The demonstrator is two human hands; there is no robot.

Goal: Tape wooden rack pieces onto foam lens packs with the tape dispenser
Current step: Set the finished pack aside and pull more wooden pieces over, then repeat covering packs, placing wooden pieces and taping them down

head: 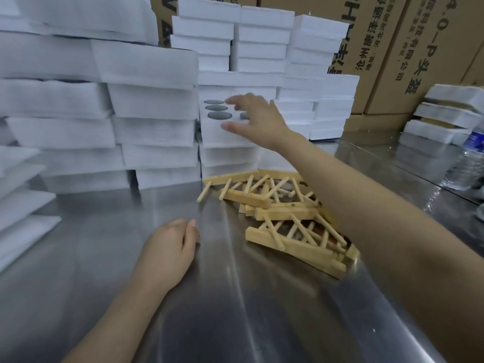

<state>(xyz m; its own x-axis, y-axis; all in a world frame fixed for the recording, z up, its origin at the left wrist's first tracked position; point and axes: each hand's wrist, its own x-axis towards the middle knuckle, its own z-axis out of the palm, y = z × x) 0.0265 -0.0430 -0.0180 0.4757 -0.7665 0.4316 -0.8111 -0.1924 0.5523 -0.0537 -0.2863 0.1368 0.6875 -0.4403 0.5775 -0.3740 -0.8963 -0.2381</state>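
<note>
A white foam lens pack (pixel 217 127) with dark round lenses in its top lies on a short stack of packs at the table's middle back. My right hand (pixel 255 117) reaches out over it with fingers spread, thumb at the pack's front face; it is blurred and I cannot tell if it touches. A heap of wooden rack pieces (pixel 282 218), bars with pegs, lies on the steel table (pixel 235 297) under my right forearm. Resting on the table in front of me, my left hand (pixel 170 250) has loosely curled fingers and holds nothing. No tape dispenser is in view.
Tall stacks of white foam packs (pixel 146 106) fill the left and back. Brown cardboard boxes (pixel 408 48) stand behind on the right. More foam packs (pixel 445 113) and a plastic water bottle (pixel 468 158) sit at the right edge.
</note>
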